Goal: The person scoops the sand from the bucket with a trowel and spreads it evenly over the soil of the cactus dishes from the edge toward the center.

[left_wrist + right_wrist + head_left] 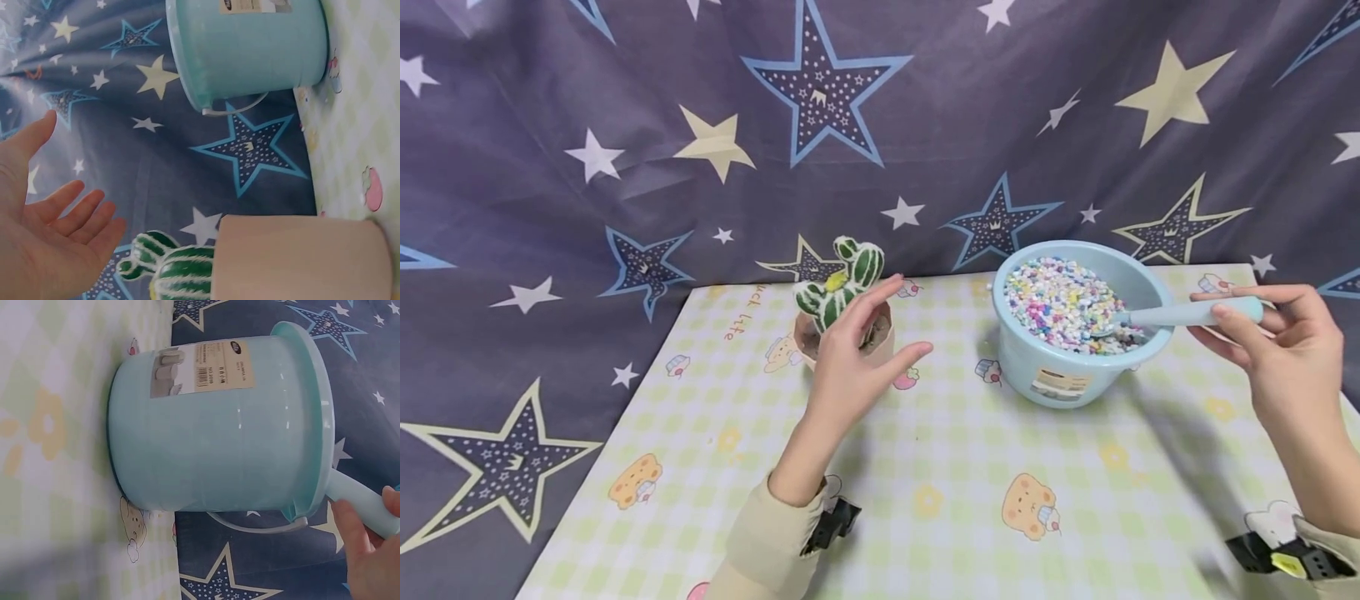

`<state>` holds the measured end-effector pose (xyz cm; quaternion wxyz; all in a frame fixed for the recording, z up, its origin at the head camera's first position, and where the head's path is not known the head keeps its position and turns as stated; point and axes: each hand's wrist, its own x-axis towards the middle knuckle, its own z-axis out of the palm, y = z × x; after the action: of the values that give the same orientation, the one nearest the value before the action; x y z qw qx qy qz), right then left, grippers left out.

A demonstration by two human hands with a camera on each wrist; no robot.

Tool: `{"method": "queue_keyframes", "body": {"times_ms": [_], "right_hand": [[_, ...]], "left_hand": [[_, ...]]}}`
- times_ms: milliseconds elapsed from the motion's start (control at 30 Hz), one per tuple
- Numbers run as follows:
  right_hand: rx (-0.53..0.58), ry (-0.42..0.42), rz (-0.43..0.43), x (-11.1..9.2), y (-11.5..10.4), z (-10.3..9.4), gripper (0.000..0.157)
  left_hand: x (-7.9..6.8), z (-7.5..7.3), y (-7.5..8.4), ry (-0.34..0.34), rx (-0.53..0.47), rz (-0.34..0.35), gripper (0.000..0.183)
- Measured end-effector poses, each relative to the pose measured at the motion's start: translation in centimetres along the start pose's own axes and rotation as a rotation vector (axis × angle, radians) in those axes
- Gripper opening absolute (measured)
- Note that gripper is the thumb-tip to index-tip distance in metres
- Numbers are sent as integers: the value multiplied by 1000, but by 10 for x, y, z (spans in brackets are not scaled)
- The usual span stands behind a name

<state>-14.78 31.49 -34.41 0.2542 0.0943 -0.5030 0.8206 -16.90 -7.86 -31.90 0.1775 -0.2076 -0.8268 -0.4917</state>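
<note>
My right hand (pixel 1292 350) grips the pale blue handle of a small shovel (pixel 1180 314). Its blade end lies among multicoloured pebbles (pixel 1060 304), partly hidden, inside a light blue bucket (pixel 1048 375). In the right wrist view, the handle (pixel 359 503) emerges over the bucket rim, with my fingers around it. My left hand (pixel 853 358), fingers extended and thumb spread, is in front of a potted cactus (pixel 865 265) and holds nothing. The left wrist view shows the palm (pixel 56 250) apart from the plain light-brown pot (pixel 300 259). Brownish material fills the pot's top.
A checked green-and-white cloth (pixel 925 467) with cartoon prints covers the table. Behind it hangs a dark curtain (pixel 647 167) patterned with stars. The bucket has a thin bail handle (pixel 256 529) hanging at its side.
</note>
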Motion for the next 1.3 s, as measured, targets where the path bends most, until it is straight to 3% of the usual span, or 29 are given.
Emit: {"method": "queue_keyframes", "body": {"times_ms": [333,767,1000,1300], "right_hand": [[-30,26,-29,3,-4,-4,25],[129,5,-37,16,-13,-18,26],[242,-52,-12,21,-18,-22,28],[251,22,87,20,-13,-32,27]], "left_hand": [[-2,-30,-3,74,-27,-26,68],[-11,-73,-37,225,1,-124,62],[-17,-84,-59,257,24,-213,62],[-23,-86,-84,224,1,-323,69]]}}
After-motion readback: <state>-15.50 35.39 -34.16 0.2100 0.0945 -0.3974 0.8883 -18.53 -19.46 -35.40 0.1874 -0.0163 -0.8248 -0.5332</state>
